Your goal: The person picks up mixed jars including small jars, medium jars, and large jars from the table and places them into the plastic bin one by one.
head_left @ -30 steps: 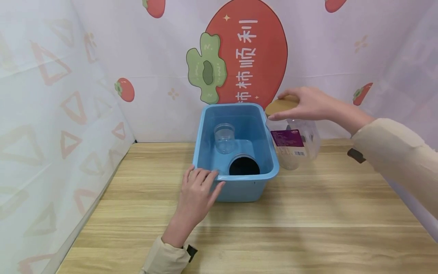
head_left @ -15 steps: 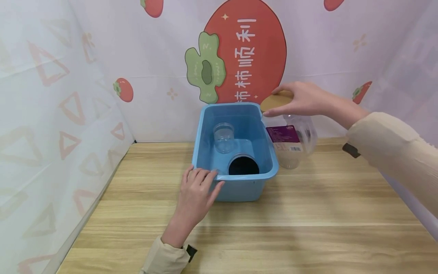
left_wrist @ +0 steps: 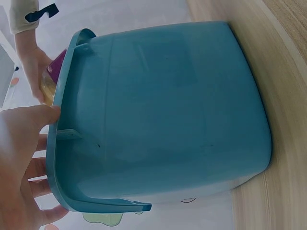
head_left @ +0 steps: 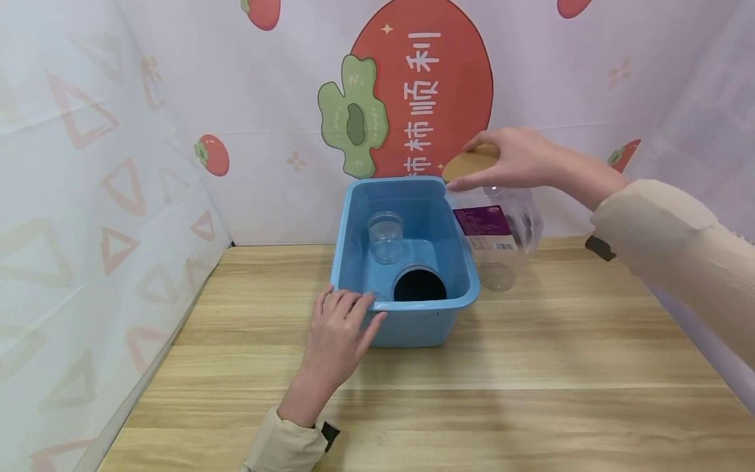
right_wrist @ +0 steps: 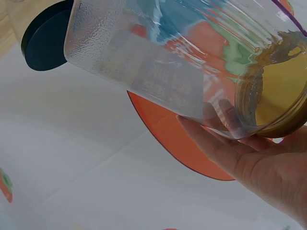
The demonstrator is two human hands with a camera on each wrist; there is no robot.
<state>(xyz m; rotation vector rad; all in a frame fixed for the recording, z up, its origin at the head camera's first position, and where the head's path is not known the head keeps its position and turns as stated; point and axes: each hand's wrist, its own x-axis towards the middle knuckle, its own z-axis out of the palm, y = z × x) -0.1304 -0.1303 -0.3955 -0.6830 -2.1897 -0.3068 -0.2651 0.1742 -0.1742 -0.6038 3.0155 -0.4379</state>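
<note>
My left hand (head_left: 336,334) grips the near left rim of a blue plastic bin (head_left: 413,328); in the left wrist view its thumb (left_wrist: 45,114) is outside and its fingers go over the rim. My right hand (head_left: 513,157) holds a large clear plastic jar (head_left: 483,223) around its gold lid (head_left: 468,164), raised beside the bin's right rim. The jar carries a purple and white label and looks tilted in the right wrist view. Inside the bin are a small clear jar (head_left: 386,239) and a round container with a black top (head_left: 420,285).
Another clear container (head_left: 498,276) stands on the wooden table (head_left: 531,367) right of the bin, partly behind the held jar. A dark lid (right_wrist: 45,36) shows past the jar in the right wrist view. A printed curtain (head_left: 265,78) hangs behind and at the sides.
My right hand has carried the gold-lidded jar up and slightly left, toward the bin's right rim. The left hand and the bin have stayed in place.
</note>
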